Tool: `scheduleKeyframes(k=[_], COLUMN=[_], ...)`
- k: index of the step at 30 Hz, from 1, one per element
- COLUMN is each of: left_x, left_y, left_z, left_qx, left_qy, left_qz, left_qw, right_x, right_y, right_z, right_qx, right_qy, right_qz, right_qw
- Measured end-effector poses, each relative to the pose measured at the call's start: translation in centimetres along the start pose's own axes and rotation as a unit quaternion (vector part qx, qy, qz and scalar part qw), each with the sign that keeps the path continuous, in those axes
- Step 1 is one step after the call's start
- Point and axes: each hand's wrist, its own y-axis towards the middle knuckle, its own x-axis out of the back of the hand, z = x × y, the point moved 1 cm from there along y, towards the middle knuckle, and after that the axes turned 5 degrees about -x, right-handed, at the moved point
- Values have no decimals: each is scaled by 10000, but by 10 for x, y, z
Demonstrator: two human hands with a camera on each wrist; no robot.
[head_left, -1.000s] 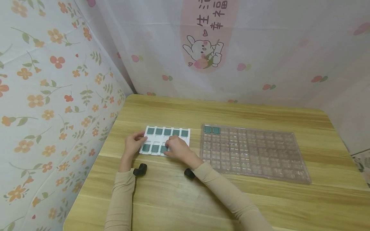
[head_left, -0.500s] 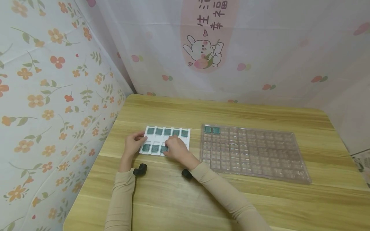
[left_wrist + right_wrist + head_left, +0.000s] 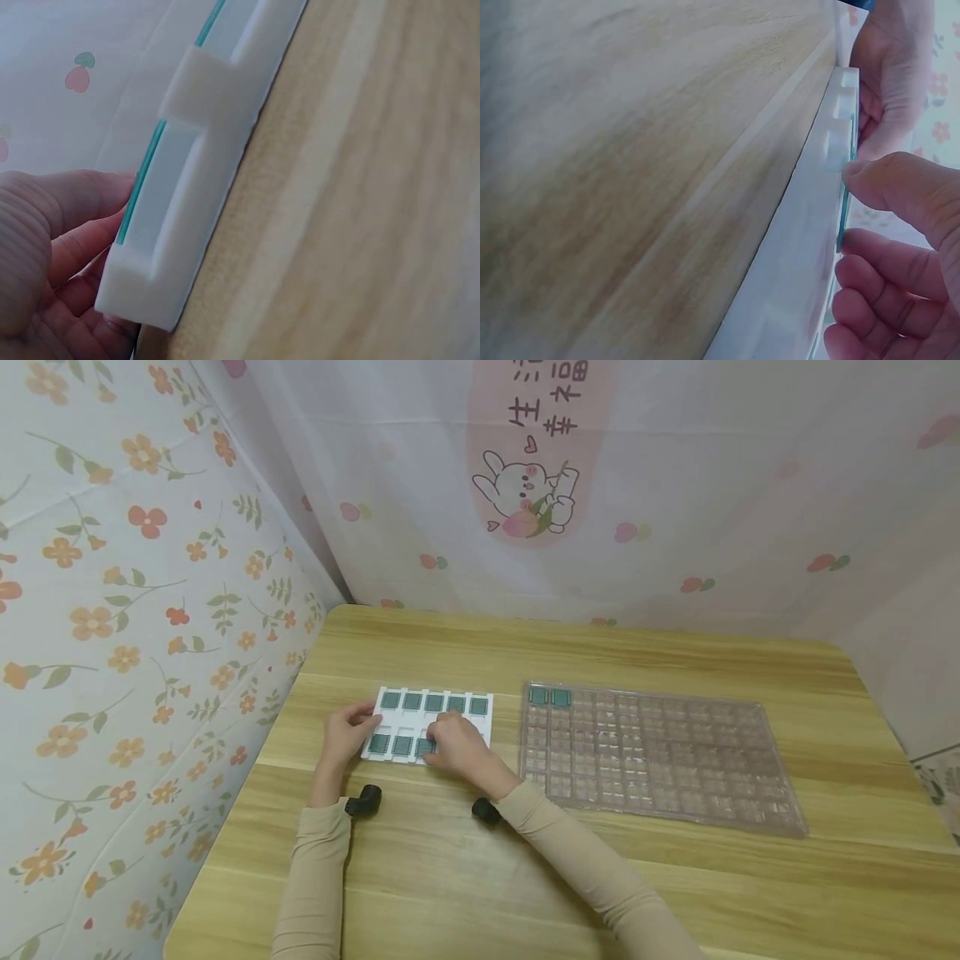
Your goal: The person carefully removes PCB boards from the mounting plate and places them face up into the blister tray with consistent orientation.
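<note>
While left hand [image 3: 347, 731] grips white rectangular tray [image 3: 392, 718], right hand [image 3: 459, 743] pinches thin green square board [image 3: 844, 211].
Clear plastic gridded tray [image 3: 660, 756] at right.

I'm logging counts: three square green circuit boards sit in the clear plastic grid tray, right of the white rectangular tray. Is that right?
Not three: the head view shows only two square green circuit boards in the clear plastic grid tray, right of the white rectangular tray.

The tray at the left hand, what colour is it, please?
The tray is white, clearest in the head view.
</note>
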Motion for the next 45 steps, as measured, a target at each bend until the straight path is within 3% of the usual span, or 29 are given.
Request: scheduleKeyframes(k=[20, 33, 45], left_x=[1, 1, 0], left_y=[0, -1, -1], left_z=[-1, -1, 0], left_qx=[37, 65, -58], left_qy=[38, 60, 7], left_qz=[9, 44, 35], left_qw=[10000, 10000, 10000], right_x=[13, 21, 26], right_y=[-4, -7, -11], right_z=[-24, -34, -44], right_qx=[-5, -143, -259], right_qy=[409, 209, 343], right_qz=[-101, -44, -23], right_qw=[9991, 9997, 9991])
